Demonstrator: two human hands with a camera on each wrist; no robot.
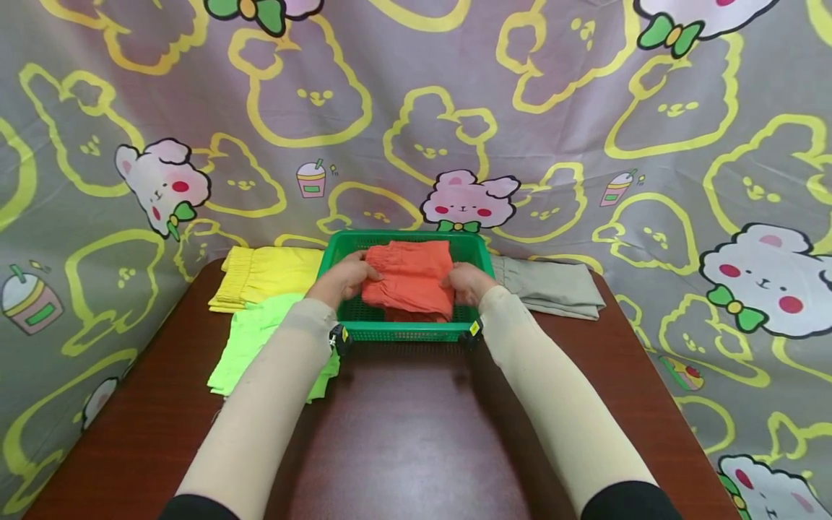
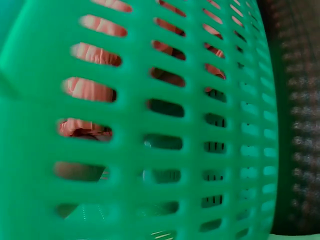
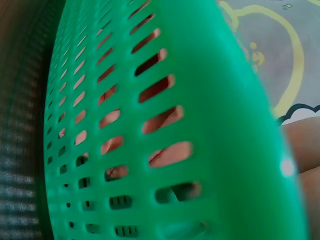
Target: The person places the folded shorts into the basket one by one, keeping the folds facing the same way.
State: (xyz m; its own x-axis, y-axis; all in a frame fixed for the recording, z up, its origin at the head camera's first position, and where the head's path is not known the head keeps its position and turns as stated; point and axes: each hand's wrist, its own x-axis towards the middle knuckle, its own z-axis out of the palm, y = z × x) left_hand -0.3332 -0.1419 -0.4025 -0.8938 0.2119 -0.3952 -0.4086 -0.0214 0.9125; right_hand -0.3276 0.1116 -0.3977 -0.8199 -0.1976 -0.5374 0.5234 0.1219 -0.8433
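Folded orange-red shorts (image 1: 409,278) with a gathered waistband are held over the green plastic basket (image 1: 403,332). My left hand (image 1: 346,279) grips their left side, thumb on top. The right hand (image 1: 471,282) grips the opposite side, its thumb also on the cloth. Beneath the shorts, a darker red fold shows near the basket floor; whether it belongs to the same garment I cannot tell. In the left wrist view the basket wall (image 2: 130,115) fills most of the picture, with orange-red cloth behind its slots. The right wrist view also looks through the basket wall (image 3: 210,125).
Yellow folded shorts (image 1: 273,274) lie left of the basket, with bright green folded shorts (image 1: 253,347) in front, partly under the left forearm. Grey folded trousers or shorts (image 1: 552,287) lie to the right. A patterned curtain (image 1: 403,87) hangs behind the brown table (image 1: 403,433).
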